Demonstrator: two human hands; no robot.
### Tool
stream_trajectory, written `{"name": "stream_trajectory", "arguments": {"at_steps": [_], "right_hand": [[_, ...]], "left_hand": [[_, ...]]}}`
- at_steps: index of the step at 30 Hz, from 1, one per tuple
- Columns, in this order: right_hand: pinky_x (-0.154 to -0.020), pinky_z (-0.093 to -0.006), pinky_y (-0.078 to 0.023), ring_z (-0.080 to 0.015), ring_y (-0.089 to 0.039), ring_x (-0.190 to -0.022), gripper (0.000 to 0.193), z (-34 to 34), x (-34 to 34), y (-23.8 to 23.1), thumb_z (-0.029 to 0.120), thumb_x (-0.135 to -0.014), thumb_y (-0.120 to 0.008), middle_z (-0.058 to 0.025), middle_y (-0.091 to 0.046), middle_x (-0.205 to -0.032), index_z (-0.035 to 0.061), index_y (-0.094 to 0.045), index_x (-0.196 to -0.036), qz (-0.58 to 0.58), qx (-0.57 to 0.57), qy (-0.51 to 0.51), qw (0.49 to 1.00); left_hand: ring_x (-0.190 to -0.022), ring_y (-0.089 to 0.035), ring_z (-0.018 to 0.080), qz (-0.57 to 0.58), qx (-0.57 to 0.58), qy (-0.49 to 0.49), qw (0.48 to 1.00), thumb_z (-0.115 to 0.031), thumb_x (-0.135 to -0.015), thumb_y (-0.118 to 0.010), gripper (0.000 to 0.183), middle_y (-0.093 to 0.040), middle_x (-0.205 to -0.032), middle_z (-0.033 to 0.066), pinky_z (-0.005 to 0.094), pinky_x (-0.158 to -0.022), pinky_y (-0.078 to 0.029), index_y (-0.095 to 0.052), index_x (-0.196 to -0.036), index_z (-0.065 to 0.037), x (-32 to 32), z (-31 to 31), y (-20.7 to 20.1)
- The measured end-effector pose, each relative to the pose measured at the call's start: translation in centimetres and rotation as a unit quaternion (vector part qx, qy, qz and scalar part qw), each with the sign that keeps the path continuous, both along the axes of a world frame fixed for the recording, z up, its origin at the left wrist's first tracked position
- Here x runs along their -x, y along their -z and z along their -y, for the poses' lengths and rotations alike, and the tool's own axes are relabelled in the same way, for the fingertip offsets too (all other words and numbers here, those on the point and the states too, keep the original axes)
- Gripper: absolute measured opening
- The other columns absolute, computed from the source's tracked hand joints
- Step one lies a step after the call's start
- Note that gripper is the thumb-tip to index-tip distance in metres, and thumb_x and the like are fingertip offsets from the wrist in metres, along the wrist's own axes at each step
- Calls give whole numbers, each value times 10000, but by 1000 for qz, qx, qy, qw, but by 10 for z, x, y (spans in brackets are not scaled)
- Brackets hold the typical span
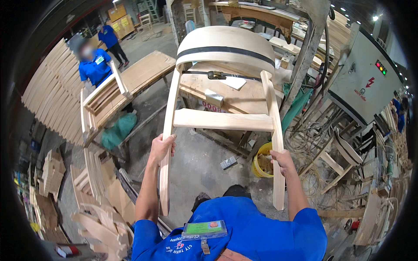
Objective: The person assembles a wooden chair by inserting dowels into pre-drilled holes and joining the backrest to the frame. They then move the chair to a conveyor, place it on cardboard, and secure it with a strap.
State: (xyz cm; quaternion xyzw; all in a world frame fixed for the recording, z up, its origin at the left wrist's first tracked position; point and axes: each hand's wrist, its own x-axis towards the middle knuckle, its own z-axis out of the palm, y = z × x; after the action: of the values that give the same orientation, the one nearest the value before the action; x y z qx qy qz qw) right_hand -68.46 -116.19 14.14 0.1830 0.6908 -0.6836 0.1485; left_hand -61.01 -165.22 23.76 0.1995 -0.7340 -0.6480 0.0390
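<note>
Between my two hands is a pale wooden chair back frame [223, 120], with two long legs, a straight crossbar and a curved backrest [226, 40] at its far end. A black strap [235, 52] with a metal ratchet buckle [216, 75] runs round the backrest. My left hand [162, 148] is closed round the left leg, below the crossbar. Gripping the right leg at about the same height is my right hand [283, 161]. The far end of the frame is over a wooden workbench [198, 82], where a small metallic block [214, 98] lies.
A yellow bucket [262, 161] stands on the floor by the bench. At the right are a grey electrical cabinet [363, 74], tangled hoses and another strapped chair frame [342, 156]. Stacked wooden parts [102, 226] lie at lower left. Beyond the left bench [150, 65] a co-worker [93, 65] stands.
</note>
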Motion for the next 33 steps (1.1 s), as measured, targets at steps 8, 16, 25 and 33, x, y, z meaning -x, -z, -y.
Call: {"name": "stream_trajectory", "arguments": {"at_steps": [8, 16, 25, 33], "right_hand": [[-568, -309, -533, -151, -616, -630, 189, 41, 43, -5, 104, -900, -776, -48, -656, -805, -14, -694, -1022, 1, -22, 82, 996], [-610, -339, -547, -187, -638, -648, 270, 57, 147, 13, 130, -889, -787, -84, -685, -868, -40, -691, -1076, 19, -57, 96, 994], [-594, -349, -567, -204, -660, -713, 301, 67, 238, 3, 106, -883, -789, -112, -698, -920, -54, -673, -1110, 15, -66, 166, 984], [-637, -359, -567, -201, -648, -741, 305, 74, 305, -8, 106, -898, -771, -123, -694, -986, -62, -675, -1134, 41, -84, 158, 983]], "left_hand": [[-617, -628, 143, 45, -22, 86, 995, -318, -950, -740, 337, -645, -792, 59, 324, -533, -526, -639, -1030, -7, 135, 52, 10], [-649, -641, 156, 77, -24, 141, 987, -378, -946, -751, 409, -648, -813, 73, 337, -564, -545, -646, -1052, 3, 287, 75, 26], [-655, -646, 185, 96, -50, 187, 976, -395, -946, -745, 441, -654, -836, 95, 355, -567, -550, -648, -1069, 18, 417, 75, 41], [-626, -651, 190, 97, -57, 226, 968, -428, -938, -766, 490, -657, -817, 102, 365, -545, -567, -641, -1098, 18, 517, 87, 59]]}}
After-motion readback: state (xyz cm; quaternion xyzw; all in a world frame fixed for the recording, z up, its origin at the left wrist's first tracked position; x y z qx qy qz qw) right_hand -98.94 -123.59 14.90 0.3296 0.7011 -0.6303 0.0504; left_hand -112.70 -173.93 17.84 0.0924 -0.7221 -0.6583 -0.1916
